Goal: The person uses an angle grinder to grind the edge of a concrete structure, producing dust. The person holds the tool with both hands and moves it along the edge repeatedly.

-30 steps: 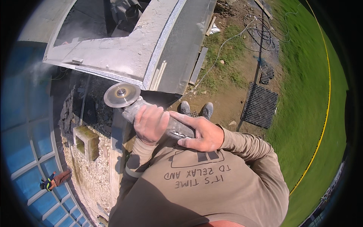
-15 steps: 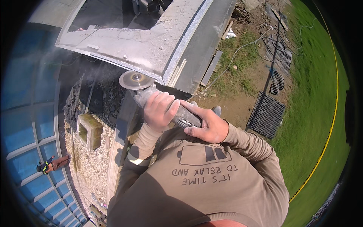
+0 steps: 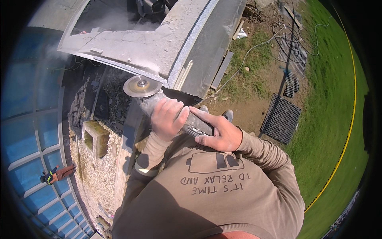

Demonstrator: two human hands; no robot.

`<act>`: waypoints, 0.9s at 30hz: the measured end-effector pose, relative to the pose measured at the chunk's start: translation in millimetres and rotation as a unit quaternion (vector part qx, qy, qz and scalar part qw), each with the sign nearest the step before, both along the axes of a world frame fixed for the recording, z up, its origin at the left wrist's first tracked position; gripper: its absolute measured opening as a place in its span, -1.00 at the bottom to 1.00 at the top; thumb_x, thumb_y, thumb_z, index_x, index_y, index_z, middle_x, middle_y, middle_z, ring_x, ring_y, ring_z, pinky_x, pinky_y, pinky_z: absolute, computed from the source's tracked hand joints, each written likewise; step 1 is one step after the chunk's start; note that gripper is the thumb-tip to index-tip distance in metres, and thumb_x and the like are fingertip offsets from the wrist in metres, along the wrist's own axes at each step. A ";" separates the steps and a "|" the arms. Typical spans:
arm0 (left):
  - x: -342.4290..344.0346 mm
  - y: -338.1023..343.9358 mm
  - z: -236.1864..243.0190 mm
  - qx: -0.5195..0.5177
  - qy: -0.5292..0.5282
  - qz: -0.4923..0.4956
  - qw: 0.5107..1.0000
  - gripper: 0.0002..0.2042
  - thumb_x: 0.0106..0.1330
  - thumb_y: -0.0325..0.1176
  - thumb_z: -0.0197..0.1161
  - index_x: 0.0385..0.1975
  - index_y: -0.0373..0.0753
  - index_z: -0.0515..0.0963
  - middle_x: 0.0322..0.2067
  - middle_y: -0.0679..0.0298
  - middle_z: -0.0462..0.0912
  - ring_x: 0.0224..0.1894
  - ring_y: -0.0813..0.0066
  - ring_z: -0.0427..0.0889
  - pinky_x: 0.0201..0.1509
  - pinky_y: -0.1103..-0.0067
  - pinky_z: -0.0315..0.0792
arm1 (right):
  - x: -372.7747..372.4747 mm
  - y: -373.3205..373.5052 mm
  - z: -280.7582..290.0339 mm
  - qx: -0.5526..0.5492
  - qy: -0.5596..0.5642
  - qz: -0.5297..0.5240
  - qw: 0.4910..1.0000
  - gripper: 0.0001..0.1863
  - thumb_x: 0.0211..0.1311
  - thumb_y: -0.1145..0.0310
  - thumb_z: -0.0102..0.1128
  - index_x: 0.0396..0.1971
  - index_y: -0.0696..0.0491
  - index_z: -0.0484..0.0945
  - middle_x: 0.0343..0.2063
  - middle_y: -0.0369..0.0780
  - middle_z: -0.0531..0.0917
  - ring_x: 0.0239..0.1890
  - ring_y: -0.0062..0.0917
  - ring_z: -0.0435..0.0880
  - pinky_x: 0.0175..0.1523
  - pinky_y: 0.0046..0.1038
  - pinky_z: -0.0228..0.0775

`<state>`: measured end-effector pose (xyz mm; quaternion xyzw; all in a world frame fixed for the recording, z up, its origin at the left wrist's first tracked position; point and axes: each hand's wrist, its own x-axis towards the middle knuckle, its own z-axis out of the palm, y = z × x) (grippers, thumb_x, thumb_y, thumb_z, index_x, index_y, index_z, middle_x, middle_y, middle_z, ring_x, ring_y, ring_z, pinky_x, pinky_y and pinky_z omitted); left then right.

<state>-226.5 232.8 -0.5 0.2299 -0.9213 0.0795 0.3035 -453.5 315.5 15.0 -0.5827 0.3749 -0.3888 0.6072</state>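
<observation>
Both my hands grip a dusty grey angle grinder (image 3: 193, 124) held before my chest. My left hand (image 3: 169, 118) wraps round its front part, close behind the head. Farther back, my right hand (image 3: 222, 133) clasps the vented rear of the body. A round cutting disc (image 3: 142, 86) sits on the grinder's far end, beside the near edge of a pale stone slab (image 3: 119, 44). Whether the disc touches that edge I cannot tell. Dust hangs over the slab near the disc and in the opening beyond.
A hollow concrete block (image 3: 95, 139) rests on gravel at the left. Another person (image 3: 57, 174) stands by the blue glazed panels. Black plastic grids (image 3: 280, 118) and a coiled cable (image 3: 288, 44) lie right of the slab. Yellow tape (image 3: 347, 147) crosses the grass.
The disc has shifted slightly left in the picture, with both hands still on the grinder. More dust drifts in the opening beyond the slab.
</observation>
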 end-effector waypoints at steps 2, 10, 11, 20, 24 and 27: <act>-3.4 6.8 3.8 -0.002 -0.002 0.000 1.000 -0.69 0.23 -0.38 0.34 -0.02 -0.07 0.55 -0.11 0.26 0.66 -0.02 0.23 0.70 0.16 0.17 0.55 | -7.1 6.0 1.6 0.023 0.016 0.015 0.999 -0.08 0.23 0.32 0.32 0.53 0.27 0.08 -0.25 0.00 0.70 -0.25 -0.42 0.71 -0.05 -0.45 0.51; -10.8 22.4 10.6 0.002 -0.017 0.005 1.000 -0.70 0.24 -0.38 0.33 -0.03 -0.05 0.56 -0.10 0.27 0.66 -0.03 0.21 0.70 0.14 0.18 0.54 | -16.9 19.5 9.3 0.045 -0.019 0.016 0.999 -0.08 0.23 0.35 0.30 0.55 0.22 0.07 -0.40 -0.08 0.69 -0.43 -0.49 0.68 -0.21 -0.47 0.51; -10.6 22.6 10.5 0.003 -0.020 0.005 1.000 -0.70 0.24 -0.38 0.33 -0.02 -0.05 0.56 -0.10 0.27 0.66 -0.03 0.21 0.70 0.15 0.18 0.54 | -17.7 19.2 10.1 0.051 -0.015 0.021 0.998 -0.08 0.24 0.35 0.31 0.54 0.24 0.07 -0.32 -0.06 0.68 -0.32 -0.47 0.67 -0.11 -0.46 0.48; -1.4 5.0 -0.4 0.008 -0.007 0.002 1.000 -0.69 0.24 -0.38 0.33 -0.01 -0.05 0.56 -0.09 0.26 0.67 -0.01 0.21 0.70 0.17 0.18 0.53 | -11.3 3.1 11.8 0.092 0.007 0.035 0.995 -0.10 0.23 0.35 0.31 0.53 0.25 0.10 -0.30 0.00 0.71 -0.39 -0.44 0.69 -0.18 -0.46 0.51; 3.2 -3.6 -6.9 0.009 -0.004 0.003 1.000 -0.69 0.24 -0.38 0.32 0.00 -0.05 0.56 -0.09 0.25 0.67 -0.01 0.21 0.70 0.19 0.17 0.53 | -3.5 -5.7 3.4 0.087 -0.011 0.032 0.996 -0.08 0.26 0.33 0.34 0.53 0.29 0.09 0.25 0.09 0.57 0.29 -0.35 0.55 0.40 -0.41 0.27; 4.2 -8.0 -9.5 0.010 0.003 0.001 1.000 -0.69 0.24 -0.37 0.33 0.00 -0.06 0.55 -0.09 0.26 0.67 0.00 0.21 0.70 0.21 0.16 0.52 | 0.3 -8.1 -0.3 0.065 -0.016 0.018 0.998 -0.09 0.25 0.33 0.33 0.53 0.28 0.09 0.26 0.07 0.56 0.28 -0.36 0.55 0.38 -0.42 0.28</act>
